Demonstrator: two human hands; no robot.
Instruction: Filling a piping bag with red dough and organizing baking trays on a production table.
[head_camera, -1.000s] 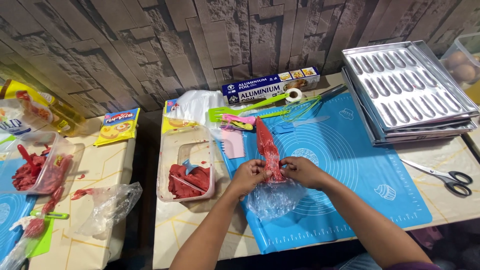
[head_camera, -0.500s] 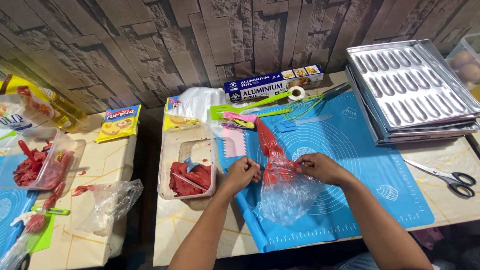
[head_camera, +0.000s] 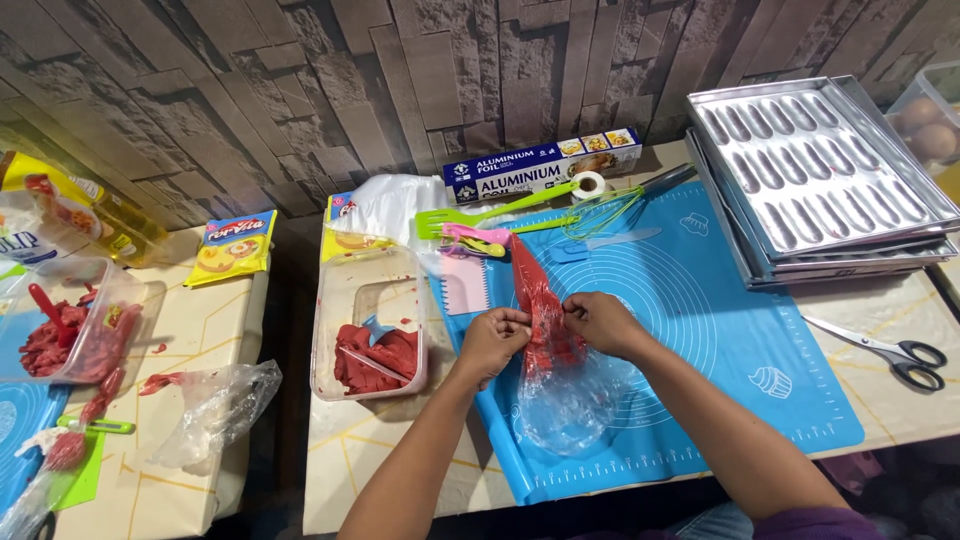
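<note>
Both hands meet near the middle of the blue silicone mat. The left hand and the right hand each pinch, with fingers closed, the sides of a clear piping bag loaded with red batter. The bag's red tip points toward 11 o'clock, and its loose, empty open end bulges toward 6 o'clock, close to the mat's near edge, which itself runs along the table edge.

At 9 o'clock of the left hand, just off the mat's left edge, stands a clear plastic tub holding red batter and a scraper. At 12 o'clock lie a green spatula, a pink tool and a whisk, with a foil box behind them against the stone wall. At 2 o'clock a stack of metal moulded trays overlaps the mat's far right corner. Scissors lie at 3 o'clock, beyond the mat's right edge. The bare mat between the right hand and the trays is the widest open room; the left side is cramped by the tub.

Compared with half a second ago, the hands sit slightly higher on the bag and closer together, and the empty end hangs fuller beneath them; the things around have not moved.
</note>
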